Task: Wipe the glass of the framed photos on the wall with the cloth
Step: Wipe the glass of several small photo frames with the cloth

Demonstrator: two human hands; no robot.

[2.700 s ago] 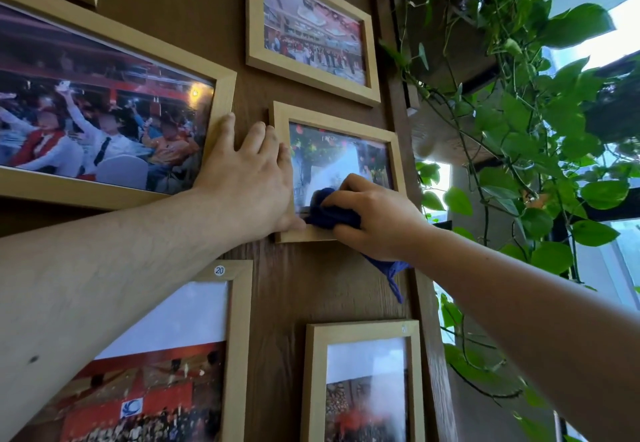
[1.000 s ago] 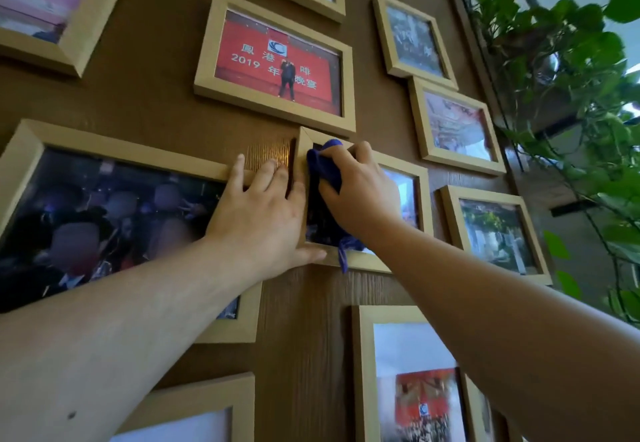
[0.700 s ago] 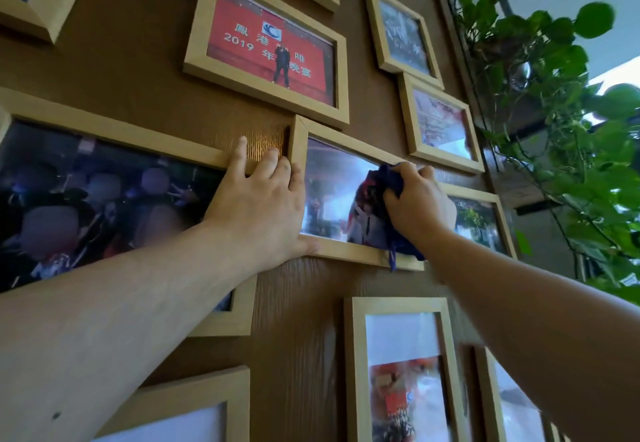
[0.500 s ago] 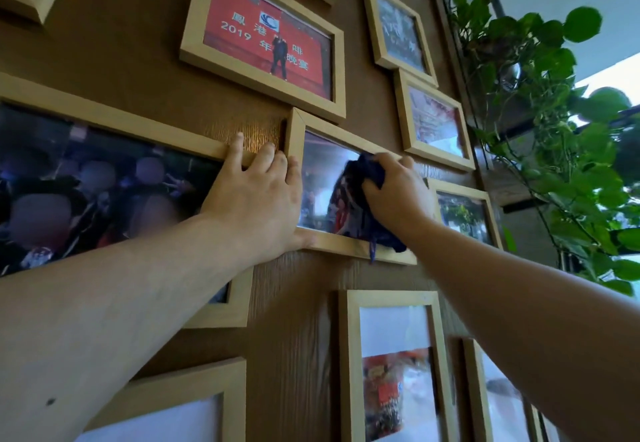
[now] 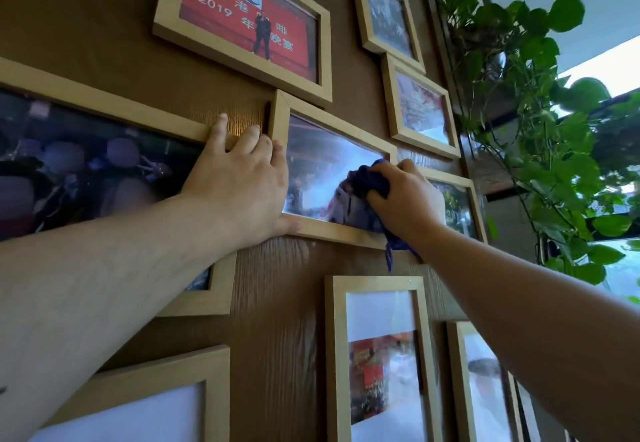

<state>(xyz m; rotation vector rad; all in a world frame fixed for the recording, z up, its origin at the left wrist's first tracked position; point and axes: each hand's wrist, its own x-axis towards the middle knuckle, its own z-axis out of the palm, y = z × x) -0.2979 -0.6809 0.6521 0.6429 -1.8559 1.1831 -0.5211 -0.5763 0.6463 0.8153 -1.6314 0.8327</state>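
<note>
Head view: right hand [image 5: 407,200] grips the cloth [image 5: 369,181] (hiding the frame [image 5: 280,112] corner), left hand [image 5: 239,181] flat, released.

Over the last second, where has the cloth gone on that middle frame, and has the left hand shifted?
The right hand swept the blue cloth from the middle frame's upper left corner across the glass to its right end. The left hand stayed braced on the frame's left edge.
</note>
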